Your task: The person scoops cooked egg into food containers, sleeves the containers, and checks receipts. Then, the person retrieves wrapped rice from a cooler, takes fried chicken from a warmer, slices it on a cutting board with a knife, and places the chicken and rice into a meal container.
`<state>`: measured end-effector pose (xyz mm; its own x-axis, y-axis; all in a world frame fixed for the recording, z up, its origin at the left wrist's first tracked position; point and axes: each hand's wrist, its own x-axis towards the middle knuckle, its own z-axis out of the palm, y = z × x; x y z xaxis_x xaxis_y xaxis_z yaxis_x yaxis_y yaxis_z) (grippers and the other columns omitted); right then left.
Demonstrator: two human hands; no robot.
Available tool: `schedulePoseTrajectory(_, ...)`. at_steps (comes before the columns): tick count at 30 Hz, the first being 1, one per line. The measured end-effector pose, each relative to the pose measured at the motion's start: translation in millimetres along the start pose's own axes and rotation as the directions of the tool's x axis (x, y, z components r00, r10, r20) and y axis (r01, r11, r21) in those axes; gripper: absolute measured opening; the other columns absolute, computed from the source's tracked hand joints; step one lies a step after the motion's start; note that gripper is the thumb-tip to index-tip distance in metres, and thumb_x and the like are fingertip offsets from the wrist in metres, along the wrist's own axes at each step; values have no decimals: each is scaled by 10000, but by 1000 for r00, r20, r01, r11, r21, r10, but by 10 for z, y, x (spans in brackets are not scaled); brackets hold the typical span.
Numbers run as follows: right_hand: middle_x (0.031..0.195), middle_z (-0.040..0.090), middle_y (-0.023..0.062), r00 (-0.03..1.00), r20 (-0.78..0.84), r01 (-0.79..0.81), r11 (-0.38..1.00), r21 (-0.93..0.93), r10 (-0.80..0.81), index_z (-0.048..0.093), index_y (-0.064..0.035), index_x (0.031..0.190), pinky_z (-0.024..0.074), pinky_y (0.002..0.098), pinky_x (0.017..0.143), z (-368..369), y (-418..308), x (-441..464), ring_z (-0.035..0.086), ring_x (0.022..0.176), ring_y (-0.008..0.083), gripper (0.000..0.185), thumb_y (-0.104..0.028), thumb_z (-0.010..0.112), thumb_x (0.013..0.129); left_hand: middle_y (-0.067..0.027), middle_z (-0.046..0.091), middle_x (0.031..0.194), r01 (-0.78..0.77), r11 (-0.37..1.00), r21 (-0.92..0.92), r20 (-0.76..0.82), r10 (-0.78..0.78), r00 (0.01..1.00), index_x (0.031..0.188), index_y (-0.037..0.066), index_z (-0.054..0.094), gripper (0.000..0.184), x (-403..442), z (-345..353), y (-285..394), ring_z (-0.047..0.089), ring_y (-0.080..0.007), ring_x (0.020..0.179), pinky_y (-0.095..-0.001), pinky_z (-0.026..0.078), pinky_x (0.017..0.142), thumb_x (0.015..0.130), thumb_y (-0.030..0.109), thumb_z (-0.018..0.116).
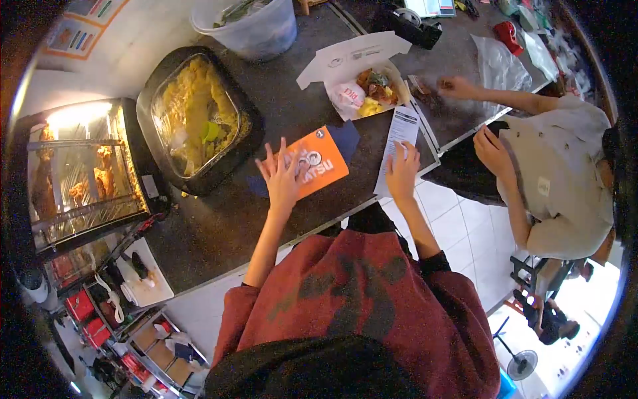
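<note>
Food box (pixel 362 58), upper centre: filled, lid not yet closed. Left grip (pixel 282 178) spread wide over orange card (pixel 327 149), clutching nothing; right grip (pixel 403 174) loosely curled at paper slip (pixel 403 126), hold unclear.

packet (pixel 330 154) on counter (pixel 219 249), slip (pixel 403 126) right of it, food box (pixel 353 54) behind, food tray (pixel 250 126) left

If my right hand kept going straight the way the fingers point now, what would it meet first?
Past the long white printed paper slip beneath your right hand, probably the open white cardboard food box, near its right corner; hand height is hard to judge.
</note>
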<state>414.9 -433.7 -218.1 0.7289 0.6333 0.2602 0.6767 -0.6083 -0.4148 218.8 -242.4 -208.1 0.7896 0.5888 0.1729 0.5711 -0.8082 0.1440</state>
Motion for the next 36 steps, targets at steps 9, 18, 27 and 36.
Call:
schedulePoseTrajectory(9, 1321, 288, 297, 973, 155, 104, 922, 373, -172, 230, 97, 1294, 255, 448, 1021, 620, -1073, 39, 300, 1210, 450, 738, -254, 612, 769, -244, 310, 1340, 365, 672, -645, -12, -486, 874, 1362, -12, 132, 771, -518, 176, -43, 339, -309, 1236, -328, 417, 884, 815, 230, 618)
schedulePoseTrajectory(18, 875, 625, 215, 915, 399, -232, 727, 646, -63, 562, 24, 1051, 495, 333, 707, 632, -583, 480, 634, 811, 296, 447, -309, 648, 764, -110, 619, 1001, 645, 221, -732, 496, -477, 726, 1138, -32, 540, 464, -494, 171, -811, 549, -140, 938, -267, 425, 805, 885, 355, 499)
schedulePoseTrajectory(27, 777, 659, 155, 751, 655, -308, 833, 461, -85, 649, 11, 918, 496, 300, 674, 375, -686, 700, 652, 716, 231, 374, -340, 611, 795, -115, 617, 905, 708, 386, -592, 579, -408, 706, 1127, -3, 539, 463, -288, -322, -786, 578, -143, 784, -275, 455, 714, 857, 372, 539)
schedulePoseTrajectory(36, 1230, 416, 169, 810, 250, 392, 807, 442, -531, 451, -91, 1237, 365, 395, 934, 366, -835, 443, 438, 1113, 314, 534, -293, 611, 770, -157, 259, 1373, 12, 996, -90, 17, -11, 1000, 1333, 75, 310, 634, -334, -196, -341, 298, -357, 1230, -452, 276, 1003, 798, 262, 594)
